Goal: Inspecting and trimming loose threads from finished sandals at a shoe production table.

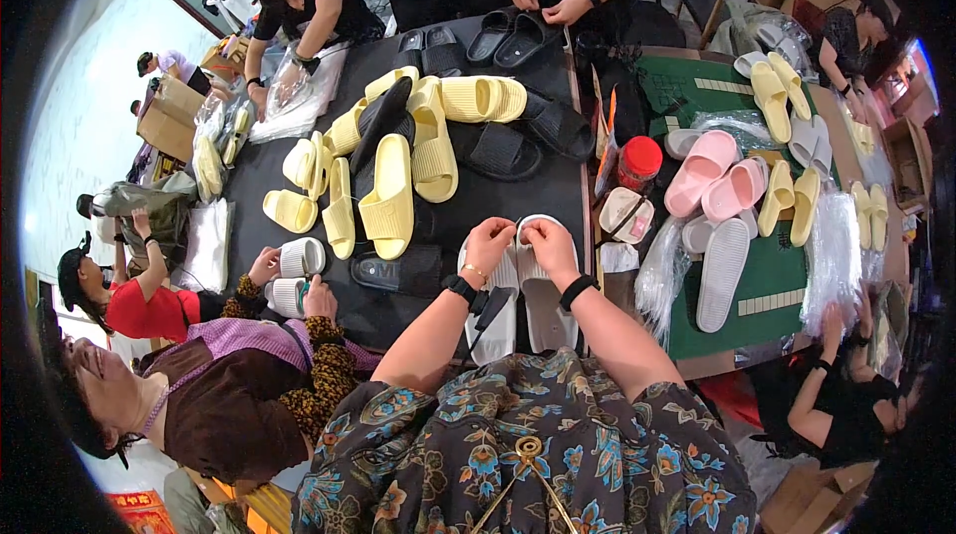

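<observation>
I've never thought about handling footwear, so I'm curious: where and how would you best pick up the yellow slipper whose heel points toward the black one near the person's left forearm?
Probably pinch the heel end of that yellow slipper by its edges, coming from the near side: it is strapless and faces the person, while another yellow slipper crowds its strap end.

A pair of pale slippers (548,320) is pinched at the far ends by the left hand (486,243) and the right hand (548,243) — the two set side by side at the near edge of a black table (488,206). Beyond, yellow slippers (388,206) are heaped among black slippers (498,151). To the right, pink slippers (702,171) are laid above a green mat (682,320) — a red-lidded jar (638,161) being seen near its left edge. At left, striped slippers (302,257) are held by a co-worker (234,410).
</observation>
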Demonstrator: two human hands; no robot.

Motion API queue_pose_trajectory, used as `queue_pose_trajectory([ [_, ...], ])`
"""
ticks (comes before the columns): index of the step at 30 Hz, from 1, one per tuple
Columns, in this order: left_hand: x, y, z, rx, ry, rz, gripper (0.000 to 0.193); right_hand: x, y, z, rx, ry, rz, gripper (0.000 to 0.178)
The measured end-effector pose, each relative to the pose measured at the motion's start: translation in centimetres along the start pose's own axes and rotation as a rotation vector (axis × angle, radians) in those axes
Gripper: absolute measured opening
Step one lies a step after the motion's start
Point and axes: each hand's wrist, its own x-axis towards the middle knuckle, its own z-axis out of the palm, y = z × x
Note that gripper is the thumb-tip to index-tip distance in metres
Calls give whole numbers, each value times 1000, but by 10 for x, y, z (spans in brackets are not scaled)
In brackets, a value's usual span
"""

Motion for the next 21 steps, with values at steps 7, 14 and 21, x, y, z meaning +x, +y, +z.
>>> queue_pose_trajectory([
  [7, -2, -9, -4, 27, -23, 41, 13, -5, -10, 1, 83, 56, 24, 19],
  [14, -5, -4, -3, 108, -44, 95, 12, -5, -9, -1, 8, 32, 6, 18],
  [21, -2, -11, -4, 67, -63, 96, 13, -6, -9, 2, 25, 34, 2, 21],
])
